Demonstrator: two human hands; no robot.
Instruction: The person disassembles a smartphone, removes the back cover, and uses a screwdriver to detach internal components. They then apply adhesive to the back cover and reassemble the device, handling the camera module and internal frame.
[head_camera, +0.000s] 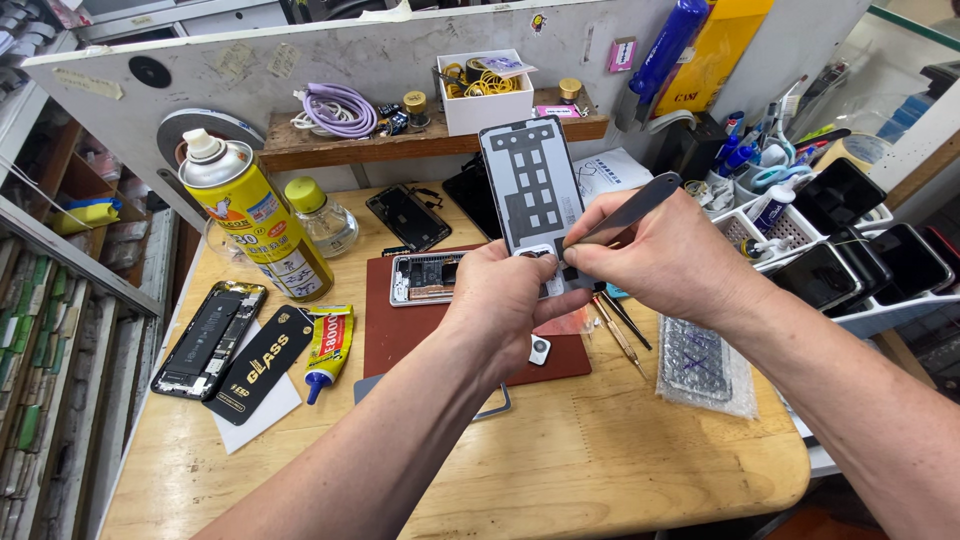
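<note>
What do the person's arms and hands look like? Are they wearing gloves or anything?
No gloves. Both the left hand and the right hand are bare, with short, plain fingernails. Both forearms are bare too, with no sleeves in view. I can see no watch, bracelet or rings on either one.

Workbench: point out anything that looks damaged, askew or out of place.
Two phones lie with their backs off: one on the red mat at, another at the left edge. A small loose part sits alone on the mat. Nothing looks spilled.
</note>
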